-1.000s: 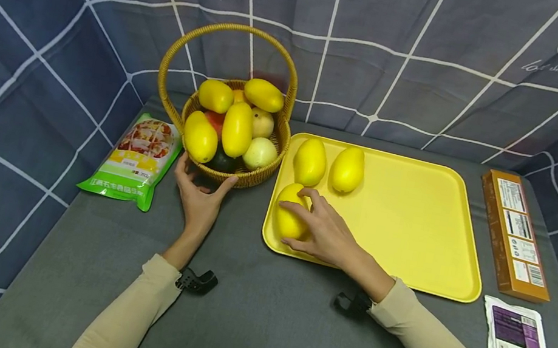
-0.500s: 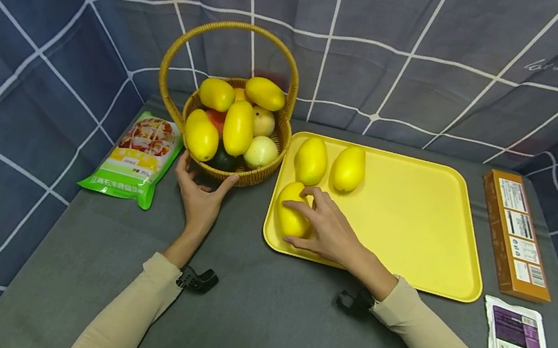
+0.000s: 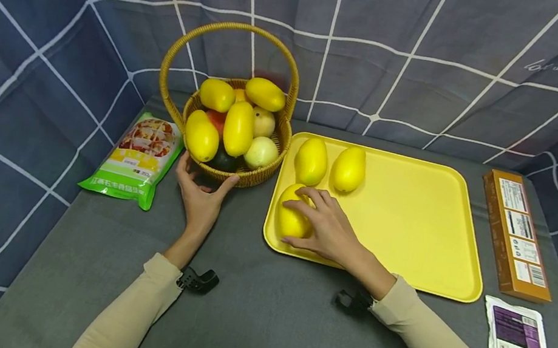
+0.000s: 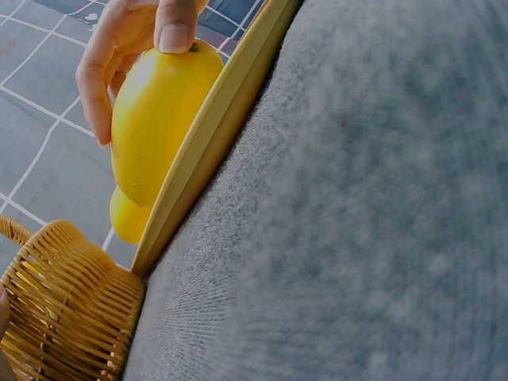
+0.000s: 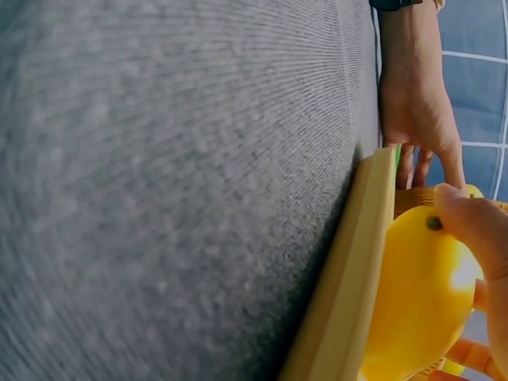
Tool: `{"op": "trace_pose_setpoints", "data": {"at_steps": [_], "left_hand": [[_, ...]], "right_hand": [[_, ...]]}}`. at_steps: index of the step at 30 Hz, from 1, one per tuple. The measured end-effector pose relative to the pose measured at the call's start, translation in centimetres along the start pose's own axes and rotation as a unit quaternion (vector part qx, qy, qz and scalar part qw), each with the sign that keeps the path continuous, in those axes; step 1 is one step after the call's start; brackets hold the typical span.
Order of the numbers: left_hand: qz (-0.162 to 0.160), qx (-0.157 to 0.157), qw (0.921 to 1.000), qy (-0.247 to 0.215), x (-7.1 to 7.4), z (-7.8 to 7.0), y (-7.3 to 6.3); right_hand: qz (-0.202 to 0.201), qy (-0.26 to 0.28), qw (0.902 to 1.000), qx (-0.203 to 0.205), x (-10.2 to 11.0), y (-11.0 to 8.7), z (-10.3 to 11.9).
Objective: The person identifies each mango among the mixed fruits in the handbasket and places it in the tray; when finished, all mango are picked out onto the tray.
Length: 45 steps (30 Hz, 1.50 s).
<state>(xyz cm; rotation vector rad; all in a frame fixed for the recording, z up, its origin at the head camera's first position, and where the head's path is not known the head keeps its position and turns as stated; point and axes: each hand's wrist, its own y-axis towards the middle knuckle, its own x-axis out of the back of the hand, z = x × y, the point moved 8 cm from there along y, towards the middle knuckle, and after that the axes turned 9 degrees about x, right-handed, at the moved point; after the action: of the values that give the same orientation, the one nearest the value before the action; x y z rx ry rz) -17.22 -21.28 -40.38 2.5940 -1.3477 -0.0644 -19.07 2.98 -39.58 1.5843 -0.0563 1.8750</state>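
In the head view my right hand [image 3: 328, 226] curls its thumb and fingers around a yellow mango [image 3: 290, 216], which rests in the front left corner of the yellow tray [image 3: 409, 220]. The right wrist view shows my thumb beside the stem of this mango [image 5: 421, 294]. My left hand [image 3: 200, 198] holds the front of the wicker basket [image 3: 256, 179], thumb and fingers spread around its side. Several mangoes [image 3: 238, 129] lie in the basket over a pale green round fruit [image 3: 261, 153] and other fruit. Two more mangoes [image 3: 311, 161] lie at the tray's back left.
Left of the basket is a green and yellow food packet [image 3: 137, 159]. A long orange-brown box [image 3: 517, 235] lies right of the tray, with a white and purple pouch [image 3: 519, 343] in front of it. A grid-patterned curtain [image 3: 372, 79] closes off the back.
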Motion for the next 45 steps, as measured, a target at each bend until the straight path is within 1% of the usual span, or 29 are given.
{"op": "trace_pose_setpoints", "data": {"at_steps": [6,13,16,19,24,27,30,32,37,40,45], "left_hand": [[0.003,0.003,1.0,-0.002,0.0,0.1,0.1],[0.002,0.006,1.0,-0.004,0.1,0.3,0.0],[0.001,0.007,1.0,-0.006,0.1,0.3,0.0],[0.002,0.007,0.9999,-0.009,0.1,0.3,0.1],[0.003,0.006,0.9999,-0.012,0.0,0.2,0.2],[0.002,0.006,0.9999,-0.01,0.0,0.1,0.1],[0.001,0.004,1.0,-0.005,0.0,0.0,0.0],[0.001,0.003,1.0,-0.004,0.0,0.0,0.0],[0.003,0.009,1.0,-0.004,0.1,0.2,0.0],[0.001,0.009,1.0,-0.001,0.1,0.2,0.1],[-0.002,0.01,0.9999,0.004,0.2,0.3,0.3]], "right_hand": [[-0.005,0.01,0.9999,0.0,-0.2,-0.1,0.0],[-0.012,0.005,0.9999,0.007,-0.3,-0.1,0.2],[-0.02,0.002,0.9997,0.016,0.1,0.2,0.3],[-0.032,0.007,0.9993,0.021,1.0,1.1,0.3],[-0.039,0.031,0.9986,0.018,2.3,3.5,0.0],[-0.042,0.044,0.9978,0.025,2.8,5.5,-0.2],[-0.035,0.058,0.9972,0.03,3.0,7.6,-0.3],[-0.026,0.077,0.9962,0.03,2.9,9.0,-0.4],[-0.02,0.124,0.9918,0.025,2.7,12.3,-1.0],[-0.007,0.125,0.9919,0.021,2.4,13.9,-1.5],[0.019,0.121,0.9924,0.012,1.6,16.0,-2.2]]}}
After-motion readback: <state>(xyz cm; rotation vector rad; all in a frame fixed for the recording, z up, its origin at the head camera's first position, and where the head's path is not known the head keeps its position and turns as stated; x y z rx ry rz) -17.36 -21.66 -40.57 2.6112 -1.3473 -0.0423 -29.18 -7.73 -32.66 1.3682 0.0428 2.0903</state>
